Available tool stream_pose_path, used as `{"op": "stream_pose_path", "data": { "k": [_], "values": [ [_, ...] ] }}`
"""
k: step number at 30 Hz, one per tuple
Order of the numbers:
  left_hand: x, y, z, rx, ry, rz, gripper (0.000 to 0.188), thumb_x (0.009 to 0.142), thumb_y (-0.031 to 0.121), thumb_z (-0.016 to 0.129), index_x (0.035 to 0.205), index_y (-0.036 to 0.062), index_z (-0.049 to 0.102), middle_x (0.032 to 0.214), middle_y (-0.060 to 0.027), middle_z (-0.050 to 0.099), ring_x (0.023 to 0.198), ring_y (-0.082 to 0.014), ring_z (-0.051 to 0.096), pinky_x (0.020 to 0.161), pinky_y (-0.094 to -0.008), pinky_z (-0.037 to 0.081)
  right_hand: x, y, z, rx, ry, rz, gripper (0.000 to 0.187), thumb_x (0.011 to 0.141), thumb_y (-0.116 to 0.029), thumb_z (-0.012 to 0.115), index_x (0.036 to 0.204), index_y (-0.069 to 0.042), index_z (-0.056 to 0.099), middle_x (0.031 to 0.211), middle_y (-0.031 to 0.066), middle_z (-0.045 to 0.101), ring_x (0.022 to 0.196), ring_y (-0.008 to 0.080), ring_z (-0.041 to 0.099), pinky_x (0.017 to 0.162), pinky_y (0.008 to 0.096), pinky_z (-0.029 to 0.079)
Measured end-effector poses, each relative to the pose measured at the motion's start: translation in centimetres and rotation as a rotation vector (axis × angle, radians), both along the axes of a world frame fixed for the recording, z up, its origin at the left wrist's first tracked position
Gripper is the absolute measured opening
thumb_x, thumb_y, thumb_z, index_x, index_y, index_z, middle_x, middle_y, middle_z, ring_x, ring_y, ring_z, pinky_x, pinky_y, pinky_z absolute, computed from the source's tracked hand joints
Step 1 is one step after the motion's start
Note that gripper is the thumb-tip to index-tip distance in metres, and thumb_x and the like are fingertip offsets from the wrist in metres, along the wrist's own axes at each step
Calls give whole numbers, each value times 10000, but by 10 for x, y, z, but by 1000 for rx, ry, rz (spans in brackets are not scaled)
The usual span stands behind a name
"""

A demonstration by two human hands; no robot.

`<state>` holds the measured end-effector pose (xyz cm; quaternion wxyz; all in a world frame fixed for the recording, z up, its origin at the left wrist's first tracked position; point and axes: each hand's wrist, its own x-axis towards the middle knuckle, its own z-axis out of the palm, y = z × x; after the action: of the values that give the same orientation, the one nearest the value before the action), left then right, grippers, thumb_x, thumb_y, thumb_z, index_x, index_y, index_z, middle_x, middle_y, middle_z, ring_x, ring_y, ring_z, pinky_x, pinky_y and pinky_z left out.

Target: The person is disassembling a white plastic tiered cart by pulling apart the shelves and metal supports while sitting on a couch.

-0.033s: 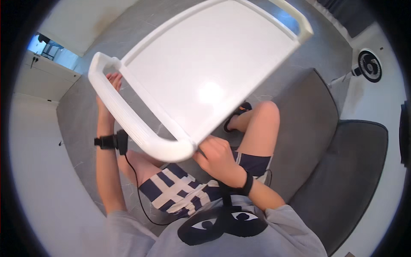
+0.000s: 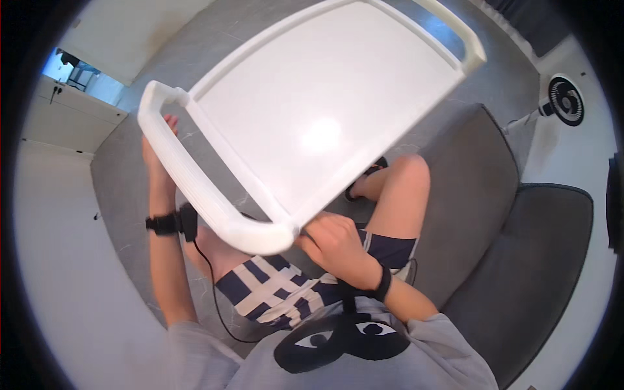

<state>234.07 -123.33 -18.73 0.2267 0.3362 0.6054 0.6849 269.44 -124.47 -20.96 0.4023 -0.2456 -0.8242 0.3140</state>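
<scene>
A large white plastic tray [image 2: 325, 84] with a raised rim is held up at a tilt above my lap. At its near left end is a thick ribbed handle [image 2: 188, 175]. My left hand [image 2: 153, 156] reaches behind that handle and is partly hidden by it; the fingertips that show past it are stretched out, so it looks open. Whether its palm presses on the tray I cannot tell. My right hand [image 2: 335, 244] is closed at the tray's near corner, fingers curled under the edge and partly hidden beneath it.
Grey cushioned seating [image 2: 520, 260] stands on the right, with a black-and-white fan [image 2: 565, 101] beyond it. A white cabinet [image 2: 68, 120] is at the far left. A black cable [image 2: 218, 309] hangs from my left wrist's black device [image 2: 174, 222]. My bent knees [image 2: 409, 172] are under the tray.
The tray and both hands sit slightly farther right and lower in the picture, as does much of the room. Less of my left fingers shows past the handle. The right hand keeps its hold.
</scene>
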Motion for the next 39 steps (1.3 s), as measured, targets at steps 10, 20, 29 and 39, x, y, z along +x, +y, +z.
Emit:
{"op": "stream_pose_path", "data": {
  "k": [10, 20, 29, 39],
  "values": [
    [150, -65, 148, -178, 1763, -676, 771, 770, 754, 528, 956, 11, 619, 878, -139, 597, 956, -306, 613, 931, -447, 427, 21, 29, 79, 352, -5, 127, 456, 672, -349, 778, 957, -20, 641, 954, 99, 624, 951, 235, 607, 772, 388, 471],
    [143, -59, 138, -193, 1626, -789, 549, 717, 563, 704, 654, 44, 536, 580, -71, 459, 482, -252, 465, 459, -348, 358, -30, 57, 56, 541, -299, 251, 534, 557, -544, 720, 735, -95, 494, 731, 28, 440, 703, 188, 466, 592, 321, 337],
    [181, -74, 127, -574, 1339, -473, 421, 763, 383, 765, 786, 30, 536, 604, -108, 582, 491, -262, 578, 459, -343, 429, -45, 65, 47, 512, -263, 160, 496, 539, -513, 704, 695, -95, 486, 731, 31, 448, 704, 194, 470, 598, 328, 348],
    [193, -73, 137, -754, 1428, -554, 424, 804, 391, 731, 741, 35, 510, 511, -105, 537, 395, -270, 525, 392, -347, 386, -41, 59, 42, 568, -231, 89, 505, 532, -533, 722, 601, -88, 494, 655, 37, 442, 646, 187, 454, 581, 315, 326]
  ]
}}
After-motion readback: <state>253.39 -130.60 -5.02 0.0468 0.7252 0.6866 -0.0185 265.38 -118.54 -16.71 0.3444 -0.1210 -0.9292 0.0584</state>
